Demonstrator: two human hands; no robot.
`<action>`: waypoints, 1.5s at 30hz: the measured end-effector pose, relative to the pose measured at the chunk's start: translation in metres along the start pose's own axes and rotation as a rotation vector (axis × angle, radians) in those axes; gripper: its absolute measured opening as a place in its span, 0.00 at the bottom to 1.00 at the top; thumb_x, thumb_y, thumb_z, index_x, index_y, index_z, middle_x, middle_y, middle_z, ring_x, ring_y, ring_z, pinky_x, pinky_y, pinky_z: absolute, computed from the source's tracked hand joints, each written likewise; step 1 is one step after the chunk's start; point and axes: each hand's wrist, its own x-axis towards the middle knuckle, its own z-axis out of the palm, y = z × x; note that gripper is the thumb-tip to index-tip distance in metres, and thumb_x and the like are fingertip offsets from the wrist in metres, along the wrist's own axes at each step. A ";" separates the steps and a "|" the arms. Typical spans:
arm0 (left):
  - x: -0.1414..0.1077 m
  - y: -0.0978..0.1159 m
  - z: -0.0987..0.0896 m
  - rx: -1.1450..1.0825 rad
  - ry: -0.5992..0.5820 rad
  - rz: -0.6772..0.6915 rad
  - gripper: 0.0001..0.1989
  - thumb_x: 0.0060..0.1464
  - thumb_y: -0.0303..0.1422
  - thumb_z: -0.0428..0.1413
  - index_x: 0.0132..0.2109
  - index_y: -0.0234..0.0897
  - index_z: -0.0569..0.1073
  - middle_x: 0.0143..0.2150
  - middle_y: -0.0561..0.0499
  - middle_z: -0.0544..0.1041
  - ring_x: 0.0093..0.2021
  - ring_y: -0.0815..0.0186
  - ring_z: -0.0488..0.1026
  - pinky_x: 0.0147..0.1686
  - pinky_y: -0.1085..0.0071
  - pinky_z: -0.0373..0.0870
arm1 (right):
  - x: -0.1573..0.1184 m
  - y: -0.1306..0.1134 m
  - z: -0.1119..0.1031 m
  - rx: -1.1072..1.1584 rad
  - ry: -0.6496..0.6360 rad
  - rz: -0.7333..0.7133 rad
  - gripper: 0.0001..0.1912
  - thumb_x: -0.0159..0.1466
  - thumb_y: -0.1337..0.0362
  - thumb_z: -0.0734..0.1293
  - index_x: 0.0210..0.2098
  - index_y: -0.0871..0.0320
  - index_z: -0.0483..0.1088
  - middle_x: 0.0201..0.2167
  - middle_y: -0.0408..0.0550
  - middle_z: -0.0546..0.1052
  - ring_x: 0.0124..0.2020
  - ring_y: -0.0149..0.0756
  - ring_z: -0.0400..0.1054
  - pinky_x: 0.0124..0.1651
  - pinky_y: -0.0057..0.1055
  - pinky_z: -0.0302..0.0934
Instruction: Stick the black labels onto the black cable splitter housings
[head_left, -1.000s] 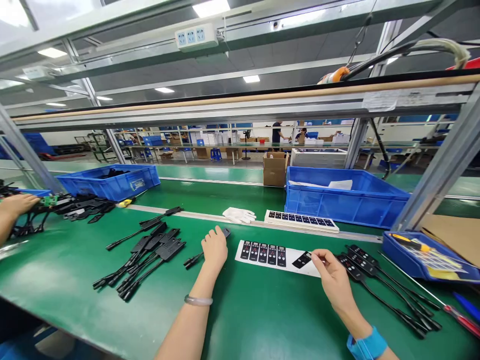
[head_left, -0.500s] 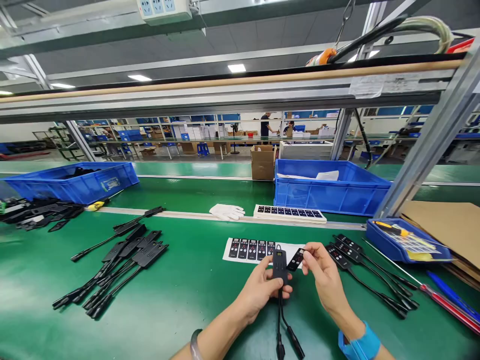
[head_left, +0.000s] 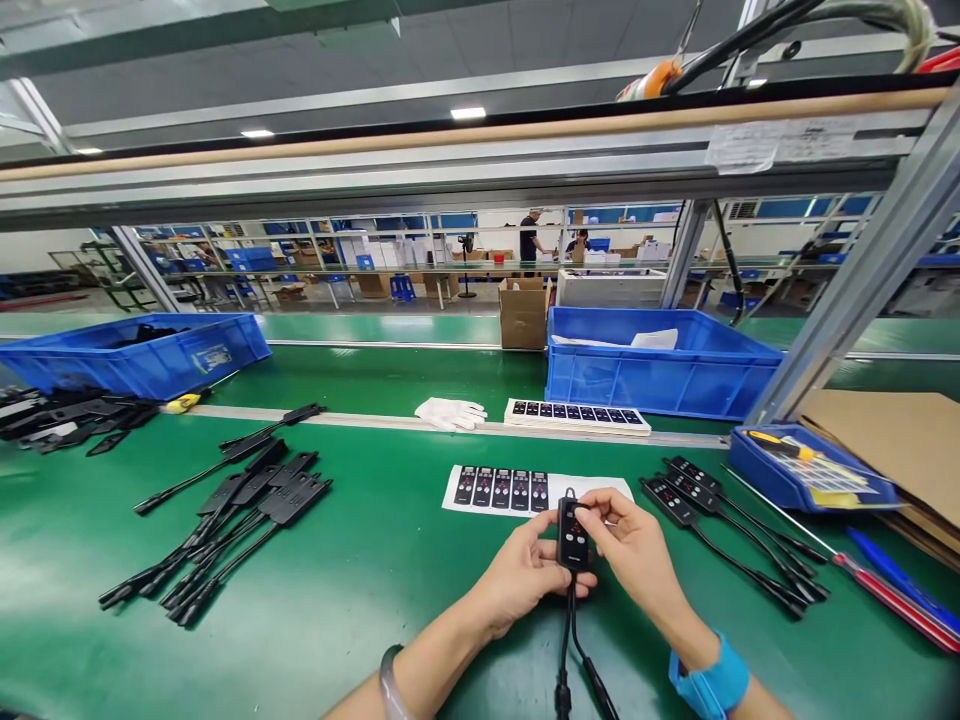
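My left hand [head_left: 529, 570] grips a small black controller [head_left: 574, 550] with two cables hanging below it. A black label with printed buttons now lies over the controller's face. At its upper right edge, my right hand [head_left: 626, 540] has thumb and finger closed on the label [head_left: 574, 525]. Just behind them is a white label sheet [head_left: 555, 488] with several black labels on its left part. To the right lie labelled controllers [head_left: 682, 490] with their cables. Several controllers without labels [head_left: 277, 490] are piled on the left.
Blue bins stand at the back right [head_left: 660, 375] and back left [head_left: 150, 365]. A white glove [head_left: 451, 413] and a stack of label sheets [head_left: 577, 417] lie along the metal strip. On the right are a small blue tray [head_left: 806, 480], a red screwdriver [head_left: 892, 595] and cardboard [head_left: 892, 440].
My right hand has moved left, bringing the label from beside the controller onto its face. My left hand still holds the controller, slightly further right. The view has shifted a little.
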 end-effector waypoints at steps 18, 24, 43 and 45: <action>0.001 -0.007 -0.002 0.045 -0.044 0.035 0.36 0.42 0.36 0.65 0.56 0.33 0.58 0.35 0.43 0.76 0.36 0.61 0.76 0.38 0.68 0.70 | 0.001 -0.006 0.000 -0.038 0.033 0.007 0.15 0.54 0.53 0.68 0.29 0.59 0.69 0.18 0.40 0.64 0.19 0.29 0.58 0.21 0.25 0.54; 0.000 -0.005 0.000 0.065 -0.049 0.047 0.33 0.43 0.34 0.63 0.55 0.32 0.60 0.34 0.44 0.76 0.35 0.62 0.76 0.37 0.69 0.70 | 0.001 -0.002 0.000 -0.015 0.051 0.015 0.19 0.54 0.52 0.69 0.38 0.59 0.67 0.19 0.38 0.64 0.18 0.28 0.57 0.20 0.25 0.53; 0.006 0.002 -0.008 -0.087 0.056 0.086 0.18 0.53 0.41 0.54 0.47 0.34 0.64 0.35 0.44 0.76 0.33 0.62 0.76 0.28 0.73 0.70 | -0.009 0.012 0.014 0.047 -0.349 0.040 0.36 0.54 0.58 0.71 0.58 0.55 0.54 0.50 0.50 0.68 0.47 0.41 0.64 0.47 0.35 0.64; 0.007 0.001 -0.009 -0.048 0.078 0.087 0.20 0.53 0.42 0.54 0.49 0.35 0.63 0.36 0.44 0.76 0.32 0.62 0.76 0.29 0.71 0.71 | -0.008 0.012 0.013 0.061 -0.347 0.019 0.31 0.60 0.55 0.65 0.60 0.56 0.54 0.53 0.52 0.66 0.52 0.41 0.62 0.52 0.37 0.60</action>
